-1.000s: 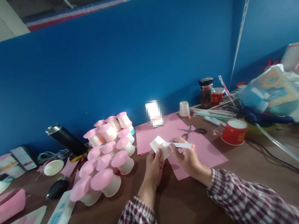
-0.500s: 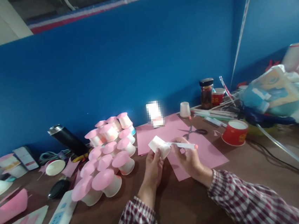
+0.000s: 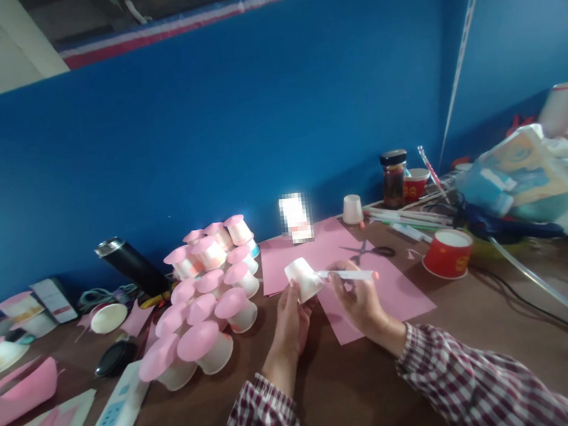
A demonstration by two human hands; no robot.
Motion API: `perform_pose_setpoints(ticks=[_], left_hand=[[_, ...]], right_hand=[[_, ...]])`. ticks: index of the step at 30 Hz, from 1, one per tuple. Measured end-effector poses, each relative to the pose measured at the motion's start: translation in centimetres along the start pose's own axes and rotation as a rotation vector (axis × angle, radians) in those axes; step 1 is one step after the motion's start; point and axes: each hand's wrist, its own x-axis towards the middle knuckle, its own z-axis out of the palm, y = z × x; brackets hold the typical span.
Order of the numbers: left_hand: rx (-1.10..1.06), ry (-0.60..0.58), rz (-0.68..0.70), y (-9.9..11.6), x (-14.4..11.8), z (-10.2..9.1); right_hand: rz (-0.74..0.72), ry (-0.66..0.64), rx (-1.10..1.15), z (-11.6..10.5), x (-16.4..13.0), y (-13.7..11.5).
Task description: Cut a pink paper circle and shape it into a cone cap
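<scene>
Tilted on its side, a small white paper cup (image 3: 302,277) is held in my left hand (image 3: 290,316), thumb along its near side. My right hand (image 3: 360,299) grips a white marker (image 3: 353,274) with an orange end, its tip at the cup's right side; whether the tip touches cannot be made out. Beneath and behind them lie pink paper sheets (image 3: 403,298), with dark scissors (image 3: 365,252) on top. To the left stand several white cups with pink paper caps (image 3: 198,342).
A red paper cup (image 3: 447,255), a small upside-down white cup (image 3: 352,210) and a dark jar (image 3: 394,180) stand to the right, near loose pens (image 3: 409,215). A black flask (image 3: 131,266) leans at left, above a power strip (image 3: 107,417). A blue partition (image 3: 254,109) rises behind.
The cup in my left hand has turned slightly, showing more of its side. The marker stays against or near it. The whole view has shifted a little.
</scene>
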Motion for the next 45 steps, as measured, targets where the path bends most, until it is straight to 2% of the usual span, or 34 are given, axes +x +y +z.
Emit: perform_pose_setpoints(ticks=[11,22,45], left_hand=[[0.016,-0.045,-0.010,-0.12,-0.09,0.10],[0.071,-0.050,0.008,-0.35,-0.03,-0.19],[0.099,-0.049,0.019,-0.25,-0.06,-0.11]], right_hand=[[-0.062,-0.060,-0.047,-0.13,-0.01,-0.27],[-0.056,-0.019,-0.046,-0.06,0.04,-0.10],[-0.031,-0.072,-0.045,-0.06,-0.07,-0.24]])
